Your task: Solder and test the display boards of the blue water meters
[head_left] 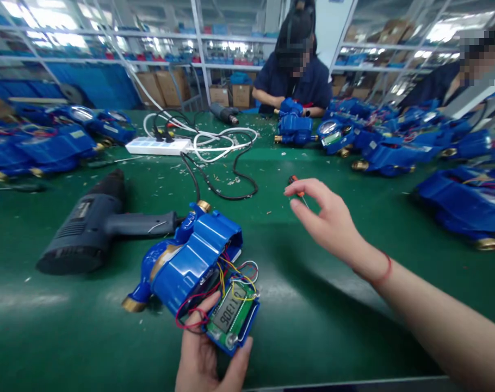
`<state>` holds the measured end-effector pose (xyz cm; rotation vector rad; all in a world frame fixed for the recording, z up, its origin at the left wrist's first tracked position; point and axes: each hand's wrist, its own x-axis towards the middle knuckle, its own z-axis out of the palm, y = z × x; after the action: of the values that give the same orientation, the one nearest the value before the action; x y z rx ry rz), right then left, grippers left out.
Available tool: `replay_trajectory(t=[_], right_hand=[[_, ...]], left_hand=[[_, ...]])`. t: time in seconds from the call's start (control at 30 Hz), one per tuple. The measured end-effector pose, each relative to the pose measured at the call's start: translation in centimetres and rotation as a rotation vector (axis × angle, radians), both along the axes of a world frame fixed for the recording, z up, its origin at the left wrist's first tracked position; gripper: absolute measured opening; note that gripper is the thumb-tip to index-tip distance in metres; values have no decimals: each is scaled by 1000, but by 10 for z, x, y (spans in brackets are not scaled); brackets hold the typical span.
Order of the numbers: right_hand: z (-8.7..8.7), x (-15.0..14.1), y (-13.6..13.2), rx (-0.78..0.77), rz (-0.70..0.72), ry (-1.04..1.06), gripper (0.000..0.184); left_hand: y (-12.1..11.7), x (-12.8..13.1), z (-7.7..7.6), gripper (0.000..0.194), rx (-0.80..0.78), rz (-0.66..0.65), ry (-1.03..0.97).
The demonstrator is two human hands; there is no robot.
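My left hand point(200, 356) grips a display circuit board point(231, 316) in a small blue frame, thumb on one edge and fingers on the other. Digits show on its grey screen. Red, yellow, white and black wires run from the board into the open housing of a blue water meter point(186, 267), which lies on its side with brass ends. My right hand point(331, 220) is over the table, thumb and index finger apart. Just beyond those fingertips is a small screwdriver point(293, 179) with an orange and black handle, partly hidden by the hand.
A grey heat gun point(92, 223) lies at left. Behind it are a white power strip point(158, 146) and looped cables. Blue meters point(47, 144) crowd the left; more meters point(394, 147) fill the right. Across the green table point(313, 337) a person point(292, 71) handles a meter.
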<state>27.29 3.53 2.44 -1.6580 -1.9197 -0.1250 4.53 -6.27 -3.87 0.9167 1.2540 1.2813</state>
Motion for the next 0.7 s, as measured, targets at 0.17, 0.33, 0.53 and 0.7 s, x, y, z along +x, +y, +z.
replay_trajectory(t=[0.17, 0.33, 0.53, 0.7], right_hand=[[-37, 101, 69, -210, -29, -281, 52], [-53, 121, 93, -323, 122, -413, 40], [-43, 119, 67, -311, 176, -497, 29], [-27, 118, 5, -231, 75, -429, 33]], left_hand=[[1, 2, -4, 66, 0, -21, 89], [3, 1, -2, 65, -36, -38, 104], [4, -1, 1, 59, -11, -27, -28], [6, -3, 5, 60, -44, -46, -141]])
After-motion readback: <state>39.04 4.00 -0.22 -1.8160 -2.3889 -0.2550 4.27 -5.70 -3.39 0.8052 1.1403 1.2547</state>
